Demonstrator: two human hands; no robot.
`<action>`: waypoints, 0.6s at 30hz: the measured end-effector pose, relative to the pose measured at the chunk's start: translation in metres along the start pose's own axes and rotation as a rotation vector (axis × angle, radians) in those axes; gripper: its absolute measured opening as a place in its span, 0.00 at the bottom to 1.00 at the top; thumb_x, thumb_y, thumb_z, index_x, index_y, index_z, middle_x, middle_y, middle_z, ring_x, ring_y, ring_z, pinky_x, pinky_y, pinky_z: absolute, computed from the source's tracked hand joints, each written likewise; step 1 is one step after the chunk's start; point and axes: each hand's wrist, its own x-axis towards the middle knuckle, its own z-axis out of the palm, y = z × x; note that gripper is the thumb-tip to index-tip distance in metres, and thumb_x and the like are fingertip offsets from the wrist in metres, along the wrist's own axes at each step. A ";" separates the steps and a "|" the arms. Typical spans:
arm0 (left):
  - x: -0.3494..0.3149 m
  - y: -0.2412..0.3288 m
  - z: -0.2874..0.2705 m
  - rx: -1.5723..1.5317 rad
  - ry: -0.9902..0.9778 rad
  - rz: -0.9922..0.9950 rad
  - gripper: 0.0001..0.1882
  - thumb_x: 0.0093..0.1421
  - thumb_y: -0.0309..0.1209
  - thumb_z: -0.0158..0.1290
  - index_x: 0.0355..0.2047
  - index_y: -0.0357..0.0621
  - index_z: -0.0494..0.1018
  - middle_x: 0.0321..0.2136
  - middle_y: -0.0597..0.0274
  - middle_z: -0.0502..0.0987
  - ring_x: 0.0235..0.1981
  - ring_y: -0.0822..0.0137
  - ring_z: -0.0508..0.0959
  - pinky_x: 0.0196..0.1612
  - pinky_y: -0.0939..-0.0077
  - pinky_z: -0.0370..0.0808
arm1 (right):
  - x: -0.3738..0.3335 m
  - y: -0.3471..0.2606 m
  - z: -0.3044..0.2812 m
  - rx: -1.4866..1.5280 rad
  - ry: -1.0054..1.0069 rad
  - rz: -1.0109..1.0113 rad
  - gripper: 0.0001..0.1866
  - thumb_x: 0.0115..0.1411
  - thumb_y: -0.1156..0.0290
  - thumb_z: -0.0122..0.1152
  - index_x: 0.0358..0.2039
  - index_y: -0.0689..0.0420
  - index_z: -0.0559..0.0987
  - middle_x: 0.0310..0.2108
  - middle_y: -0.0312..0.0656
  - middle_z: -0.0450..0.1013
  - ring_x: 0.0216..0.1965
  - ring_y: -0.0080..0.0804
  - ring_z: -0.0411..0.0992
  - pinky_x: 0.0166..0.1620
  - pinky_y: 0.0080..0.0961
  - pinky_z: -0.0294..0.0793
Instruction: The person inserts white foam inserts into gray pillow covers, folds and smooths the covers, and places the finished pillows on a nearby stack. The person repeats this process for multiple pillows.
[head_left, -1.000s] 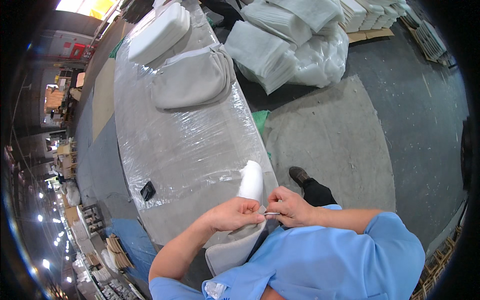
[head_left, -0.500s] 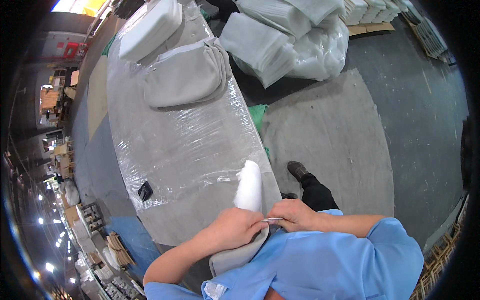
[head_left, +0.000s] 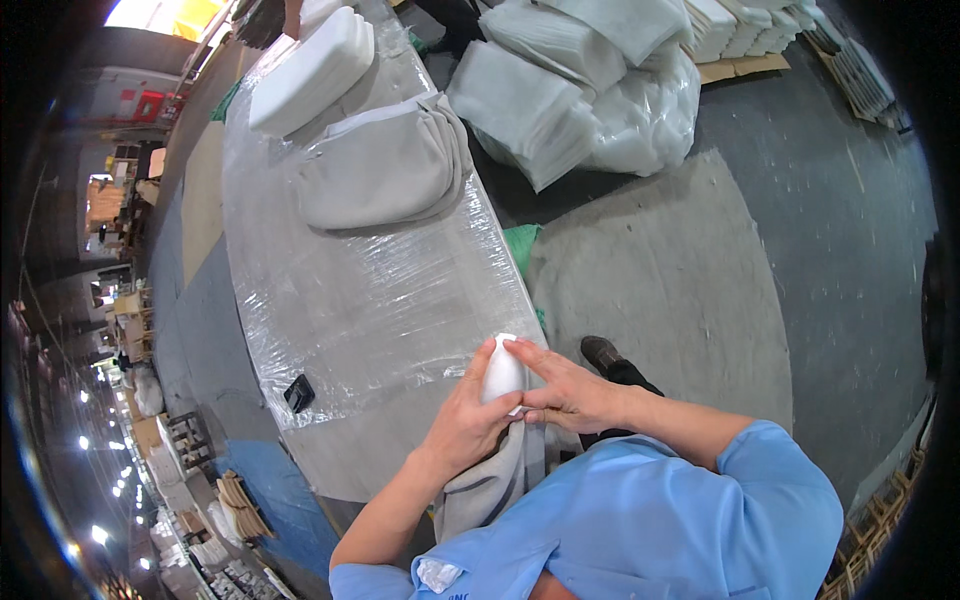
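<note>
A white, soft-looking padded piece stands between my hands at the table's near right corner. My left hand is wrapped along its left side, the thumb low across it. On the other side, my right hand presses with its fingertips at the top and its thumb lower down. Below the hands, a grey fabric cover hangs against my blue shirt; its upper edge meets the lower end of the white piece. How far the white piece reaches into the fabric is hidden by my fingers.
The table is wrapped in clear film. On it lie a small black object, stacked grey fabric covers and white foam pads. Bagged white sheets stand beyond its right edge. Cardboard covers the floor at right.
Both hands have moved up from the fabric's edge to clasp the white piece, which now shows shorter above them. The grey cover hangs straighter beneath.
</note>
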 end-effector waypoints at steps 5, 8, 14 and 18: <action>0.002 -0.007 0.003 -0.032 0.032 -0.045 0.14 0.60 0.27 0.64 0.48 0.45 0.81 0.61 0.37 0.71 0.56 0.40 0.78 0.55 0.55 0.79 | 0.009 0.002 -0.009 0.120 -0.092 0.101 0.10 0.70 0.63 0.62 0.47 0.53 0.83 0.71 0.60 0.58 0.66 0.62 0.65 0.66 0.49 0.67; 0.005 -0.012 0.012 -0.050 0.117 -0.087 0.14 0.61 0.27 0.64 0.48 0.44 0.82 0.51 0.47 0.79 0.46 0.48 0.83 0.46 0.61 0.82 | 0.013 0.003 -0.010 0.194 -0.064 0.240 0.10 0.70 0.64 0.62 0.45 0.55 0.83 0.66 0.54 0.67 0.59 0.55 0.72 0.60 0.44 0.74; 0.021 -0.023 0.026 -0.181 0.262 -0.269 0.09 0.63 0.27 0.65 0.44 0.44 0.86 0.34 0.57 0.82 0.33 0.62 0.83 0.35 0.71 0.79 | 0.021 0.024 -0.001 0.242 0.091 0.361 0.10 0.69 0.66 0.63 0.41 0.58 0.85 0.50 0.45 0.80 0.48 0.45 0.80 0.51 0.37 0.80; 0.028 -0.025 0.033 -0.331 0.337 -0.435 0.06 0.63 0.28 0.66 0.39 0.42 0.87 0.27 0.60 0.79 0.28 0.69 0.77 0.31 0.75 0.72 | 0.025 0.035 0.008 0.381 0.179 0.459 0.10 0.69 0.66 0.64 0.40 0.60 0.86 0.44 0.43 0.81 0.44 0.38 0.80 0.49 0.33 0.79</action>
